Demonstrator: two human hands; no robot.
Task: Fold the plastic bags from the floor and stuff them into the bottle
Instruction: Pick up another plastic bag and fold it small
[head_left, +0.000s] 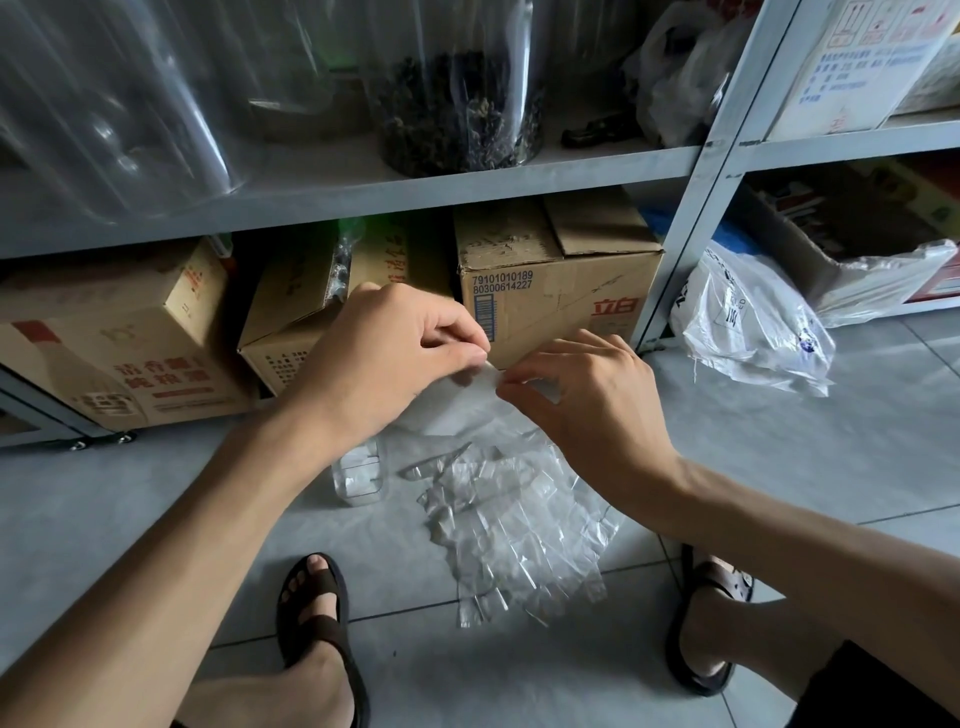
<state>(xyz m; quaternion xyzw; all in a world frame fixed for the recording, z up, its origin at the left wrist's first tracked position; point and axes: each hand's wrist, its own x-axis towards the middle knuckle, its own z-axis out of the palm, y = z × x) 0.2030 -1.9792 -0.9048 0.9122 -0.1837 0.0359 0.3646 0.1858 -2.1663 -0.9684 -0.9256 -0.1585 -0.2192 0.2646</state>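
Both hands hold one small clear plastic bag (480, 382) above the floor, in front of the shelf. My left hand (395, 358) pinches its left end between thumb and fingers. Its right end is pinched by my right hand (582, 400). Below them a heap of several small clear plastic bags (519, 525) lies on the grey tiles. A clear plastic bottle (361, 473) lies on the floor just left of the heap, partly hidden by my left wrist, with some folded plastic inside.
A grey metal shelf (363, 197) stands right ahead, with cardboard boxes (550, 291) under it and clear jars on it. A white printed plastic bag (748, 322) lies at the right by the shelf post. My sandalled feet (319, 618) flank the heap.
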